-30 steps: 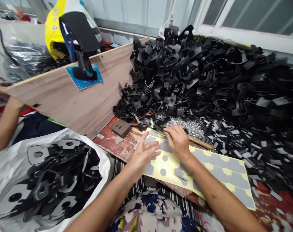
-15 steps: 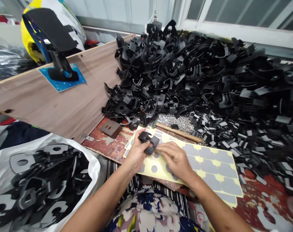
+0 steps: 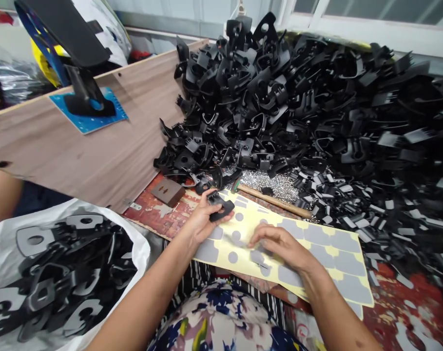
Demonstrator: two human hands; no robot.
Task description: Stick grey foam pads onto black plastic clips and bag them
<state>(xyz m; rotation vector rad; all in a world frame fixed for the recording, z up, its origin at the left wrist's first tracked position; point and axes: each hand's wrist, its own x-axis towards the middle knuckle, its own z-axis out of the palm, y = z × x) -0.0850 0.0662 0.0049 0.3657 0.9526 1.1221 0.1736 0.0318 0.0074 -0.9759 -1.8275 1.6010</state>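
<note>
My left hand [image 3: 202, 222] is closed around a black plastic bracket [image 3: 221, 207] with a round opening, held above the left end of a yellow backing sheet [image 3: 226, 246]. Grey stickers [image 3: 318, 231] in rounded shapes and small discs cover the sheet. Low over its middle is my right hand [image 3: 276, 241], fingers curled and thumb against the fingertips. A faint blurred streak lies at those fingertips, so what they pinch cannot be made out. The bracket and my right hand are apart.
Black plastic parts [image 3: 265, 107] are heaped behind. A wooden-handled tool [image 3: 276, 201] and a brown block [image 3: 168, 191] lie near the sheet. A white sack [image 3: 143, 248] of brackets stands left, below a wooden board [image 3: 133, 112] bearing a black stand [image 3: 87, 92]. Another person's arm [image 3: 2, 195] shows at left.
My right hand has moved away from the bracket, right and down over the sheet. My left hand still holds the bracket, now tilted flatter. Another person's arm has appeared at left.
</note>
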